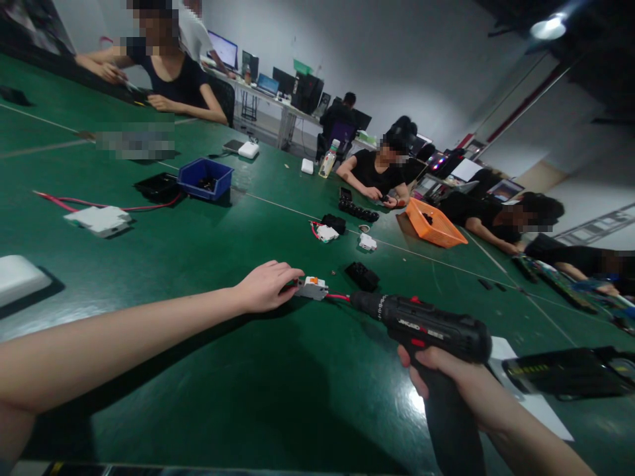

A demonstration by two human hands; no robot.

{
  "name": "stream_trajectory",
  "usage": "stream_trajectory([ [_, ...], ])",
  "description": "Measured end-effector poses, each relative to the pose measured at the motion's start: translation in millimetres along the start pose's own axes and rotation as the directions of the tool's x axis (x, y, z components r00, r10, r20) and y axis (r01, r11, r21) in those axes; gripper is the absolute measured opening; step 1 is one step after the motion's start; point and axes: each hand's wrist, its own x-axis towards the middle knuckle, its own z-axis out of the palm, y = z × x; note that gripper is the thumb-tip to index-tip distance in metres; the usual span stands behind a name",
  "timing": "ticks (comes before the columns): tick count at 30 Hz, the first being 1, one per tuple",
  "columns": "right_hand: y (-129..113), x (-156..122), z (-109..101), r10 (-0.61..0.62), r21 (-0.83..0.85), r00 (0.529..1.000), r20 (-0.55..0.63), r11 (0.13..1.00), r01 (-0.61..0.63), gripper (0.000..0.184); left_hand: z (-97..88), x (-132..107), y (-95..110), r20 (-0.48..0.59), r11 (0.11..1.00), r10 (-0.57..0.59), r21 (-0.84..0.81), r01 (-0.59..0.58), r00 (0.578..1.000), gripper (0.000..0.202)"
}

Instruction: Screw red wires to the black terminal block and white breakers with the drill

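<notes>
My left hand reaches across the green table and grips the near end of a small white device with an orange tab; a red wire runs from that device. My right hand is wrapped round the handle of a black cordless screwdriver. The screwdriver's nose points left at the white device and sits just short of it. A small black part lies just beyond the device.
A blue bin, a black tray and a white unit with red wires lie at the left. An orange bin stands at the right. Other people sit around the table. A black flat device on white paper lies at my right.
</notes>
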Motion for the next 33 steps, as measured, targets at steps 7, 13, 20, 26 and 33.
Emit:
stream_trajectory([
  [7,1.3,2.4,-0.6,0.021,-0.002,1.0,-0.014,1.0,-0.021,0.034,-0.6,0.4,0.8,0.013,1.0,-0.004,0.017,0.004,1.0,0.03],
  [13,-1.9,1.0,3.1,-0.018,-0.023,1.0,-0.019,1.0,0.017,0.031,1.0,0.2,-1.3,0.002,1.0,0.0,-0.009,0.0,1.0,0.031],
  [20,3.2,4.5,-1.1,-0.006,-0.006,1.0,0.007,1.0,0.006,0.033,-0.2,0.1,-0.6,0.009,1.0,0.009,0.004,-0.009,1.0,0.03],
  [26,0.6,4.5,0.7,-0.019,-0.009,1.0,0.017,1.0,0.019,0.033,-1.5,0.7,2.6,0.02,0.999,0.019,0.042,-0.019,1.0,0.028],
  [33,-0.3,4.8,1.9,-0.025,-0.002,0.999,0.028,1.0,0.026,0.033,-2.3,0.1,2.5,0.037,0.997,0.027,0.07,-0.03,0.999,0.029],
])
